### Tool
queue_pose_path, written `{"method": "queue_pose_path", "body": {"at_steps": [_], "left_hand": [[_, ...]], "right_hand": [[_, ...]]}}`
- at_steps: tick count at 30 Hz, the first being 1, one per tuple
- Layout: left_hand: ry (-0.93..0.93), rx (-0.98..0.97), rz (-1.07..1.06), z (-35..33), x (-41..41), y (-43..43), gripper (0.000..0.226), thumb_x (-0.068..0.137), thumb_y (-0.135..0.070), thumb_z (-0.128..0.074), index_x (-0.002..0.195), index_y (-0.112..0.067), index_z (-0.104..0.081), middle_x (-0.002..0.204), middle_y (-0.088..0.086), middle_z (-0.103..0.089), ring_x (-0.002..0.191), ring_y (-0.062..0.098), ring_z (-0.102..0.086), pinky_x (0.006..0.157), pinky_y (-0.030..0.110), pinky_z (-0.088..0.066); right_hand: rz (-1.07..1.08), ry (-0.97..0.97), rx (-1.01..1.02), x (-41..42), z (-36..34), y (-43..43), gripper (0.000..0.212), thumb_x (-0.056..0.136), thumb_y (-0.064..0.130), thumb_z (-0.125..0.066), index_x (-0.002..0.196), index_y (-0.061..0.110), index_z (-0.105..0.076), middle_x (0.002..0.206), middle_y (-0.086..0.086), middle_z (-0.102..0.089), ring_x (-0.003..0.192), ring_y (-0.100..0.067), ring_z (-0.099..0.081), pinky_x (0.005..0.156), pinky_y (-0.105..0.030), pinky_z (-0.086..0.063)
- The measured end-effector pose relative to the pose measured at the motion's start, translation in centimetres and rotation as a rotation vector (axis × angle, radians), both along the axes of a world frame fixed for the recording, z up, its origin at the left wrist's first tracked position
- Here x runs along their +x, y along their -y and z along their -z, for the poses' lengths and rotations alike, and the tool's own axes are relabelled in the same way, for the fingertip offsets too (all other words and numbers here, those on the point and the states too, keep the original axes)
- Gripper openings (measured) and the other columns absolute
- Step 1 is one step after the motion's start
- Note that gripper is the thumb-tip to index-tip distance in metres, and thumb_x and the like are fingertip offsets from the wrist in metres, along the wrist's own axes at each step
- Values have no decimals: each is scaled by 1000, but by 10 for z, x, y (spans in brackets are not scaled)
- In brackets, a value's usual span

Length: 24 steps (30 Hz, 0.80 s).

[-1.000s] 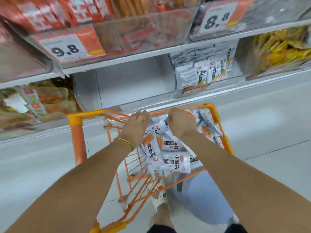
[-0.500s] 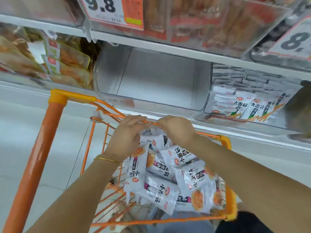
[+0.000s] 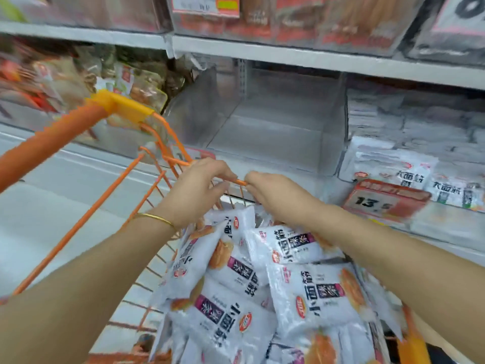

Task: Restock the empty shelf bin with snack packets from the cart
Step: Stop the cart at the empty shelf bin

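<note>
Head view: both hands' fingers (image 3: pixel 223 177) curl closed on the cart (image 3: pixel 168 135) rim, snack packets (image 3: pixel 315 298) just beneath.

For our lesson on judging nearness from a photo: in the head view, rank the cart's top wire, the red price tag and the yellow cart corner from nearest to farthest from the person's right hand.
1. Top wire: at the fingertips of the right hand.
2. Red price tag: to the right, on the shelf edge.
3. Yellow cart corner: far left, beyond the left hand.
</note>
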<state>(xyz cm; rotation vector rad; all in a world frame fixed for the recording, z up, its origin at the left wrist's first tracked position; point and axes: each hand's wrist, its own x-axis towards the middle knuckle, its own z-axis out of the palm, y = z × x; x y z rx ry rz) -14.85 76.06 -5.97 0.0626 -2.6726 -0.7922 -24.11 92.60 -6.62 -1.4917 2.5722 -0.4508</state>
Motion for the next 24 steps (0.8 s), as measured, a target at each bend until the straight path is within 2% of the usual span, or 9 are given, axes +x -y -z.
{"method": "queue_pose_path", "body": {"at_steps": [2,6,8,10,15,18,21,24], "left_hand": [[-33,-14,-40,1,4,-6,17,82,2,-62,93,-9,-69,94,3,-64,96,23,-54,81,26,-34],[-12,21,-127,0,14,-12,17,84,3,-58,90,-10,-68,95,8,-65,96,26,-56,88,36,-43],[-20,24,-160,2,19,-15,15,84,-1,-60,89,-12,-68,94,7,-65,94,25,-57,87,40,-45],[-40,6,-198,2,19,-16,11,84,-6,-62,89,-14,-68,92,5,-66,93,25,-57,86,42,-45],[-92,-131,-187,4,19,-6,5,81,-17,-64,83,-19,-68,85,1,-66,84,28,-58,79,47,-45],[-107,-136,-188,7,15,2,10,77,-23,-57,80,-19,-66,79,0,-62,78,28,-56,74,42,-43],[-135,-147,-228,11,13,14,10,77,-22,-56,80,-19,-66,79,-2,-59,78,27,-54,74,35,-34],[-149,-156,-222,14,16,27,10,78,-21,-56,82,-19,-65,83,-1,-61,80,27,-55,76,35,-34]], "right_hand": [[2,-32,-19,4,-1,2,13,99,23,-38,95,12,-42,80,-7,-50,75,-29,-51,69,-42,-47],[0,35,-5,19,-12,0,15,100,27,-34,91,16,-38,80,-10,-49,75,-27,-49,69,-40,-43],[4,34,15,22,-12,0,19,101,29,-33,95,13,-41,81,-11,-50,76,-28,-50,70,-40,-44],[-7,16,13,24,-12,2,17,101,29,-33,91,16,-37,81,-11,-51,76,-28,-50,70,-41,-45],[17,-3,34,23,-8,6,19,101,33,-31,96,15,-38,81,-8,-51,75,-28,-50,71,-43,-49],[38,29,35,22,-9,15,19,101,33,-30,97,16,-37,87,-11,-56,78,-30,-52,72,-45,-49],[52,33,39,22,-9,30,20,100,34,-30,97,16,-38,86,-9,-55,77,-29,-51,72,-44,-50],[65,12,49,27,-9,43,21,101,36,-29,95,18,-37,83,-5,-50,76,-27,-49,70,-41,-49]]}}
